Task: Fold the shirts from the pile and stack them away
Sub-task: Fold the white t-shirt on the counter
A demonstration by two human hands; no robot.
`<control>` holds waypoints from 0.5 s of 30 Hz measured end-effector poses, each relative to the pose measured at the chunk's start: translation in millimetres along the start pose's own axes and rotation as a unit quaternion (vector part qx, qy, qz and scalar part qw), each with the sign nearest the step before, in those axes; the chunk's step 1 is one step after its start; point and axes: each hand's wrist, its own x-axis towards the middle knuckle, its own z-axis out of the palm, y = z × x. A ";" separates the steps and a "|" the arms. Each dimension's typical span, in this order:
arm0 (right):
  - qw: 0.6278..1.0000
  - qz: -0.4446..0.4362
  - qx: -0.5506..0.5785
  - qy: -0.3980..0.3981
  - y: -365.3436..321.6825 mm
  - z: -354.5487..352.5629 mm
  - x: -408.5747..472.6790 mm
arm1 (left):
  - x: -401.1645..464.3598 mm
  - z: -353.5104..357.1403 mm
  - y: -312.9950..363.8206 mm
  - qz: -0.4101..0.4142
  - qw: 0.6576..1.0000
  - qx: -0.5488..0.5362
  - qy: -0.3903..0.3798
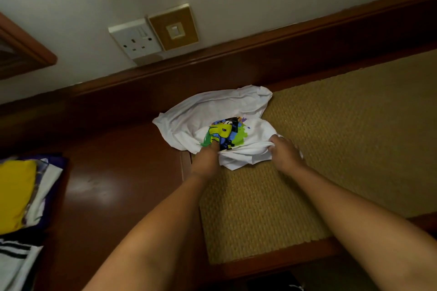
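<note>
Crumpled white shirt (227,123) with a bright print, lying half on the woven mat (331,137) and half on the dark wooden surface (113,172), close under the wall. Bunched rather than spread, long axis running roughly left to right, bulk of the cloth on the far side of both hands. Left hand (207,158) on the near edge by the print, fingers curled into the fabric. Right hand (285,151) at the near right corner, fingers closed on a gathered fold. Both hands about equally near, each on its own end of the near edge, so probably ready for a pull apart to flatten the cloth. Off to the left, well apart, a stack of clothes (21,198), yellow piece on top, striped one below; no container in view.
</note>
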 end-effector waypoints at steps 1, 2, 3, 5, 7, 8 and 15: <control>1.000 0.002 0.014 0.008 -4.4 -1.5 -5.4 | -4.6 -3.5 -2.9 0.004 1.000 -0.012 0.001; 1.000 0.000 0.024 0.015 -9.4 -2.4 -11.8 | -10.0 -7.5 -6.2 0.010 1.000 -0.021 0.006; 0.999 -0.004 0.033 0.020 -14.9 -2.4 -18.4 | -15.8 -12.4 -10.0 0.014 0.999 -0.028 0.011; 0.998 -0.007 0.053 0.026 -28.1 -1.3 -34.0 | -31.3 -23.9 -19.0 0.020 0.999 -0.038 0.020; 0.996 -0.011 0.080 0.029 -45.9 -0.2 -52.4 | -50.8 -37.2 -31.8 0.025 0.998 -0.036 0.041; 0.995 -0.013 0.093 0.033 -57.1 0.2 -61.9 | -62.2 -45.0 -39.4 0.024 0.998 -0.033 0.049; 0.987 -0.032 0.119 0.106 -161.8 2.3 -146.8 | -158.5 -110.9 -129.3 -0.023 0.981 -0.112 0.158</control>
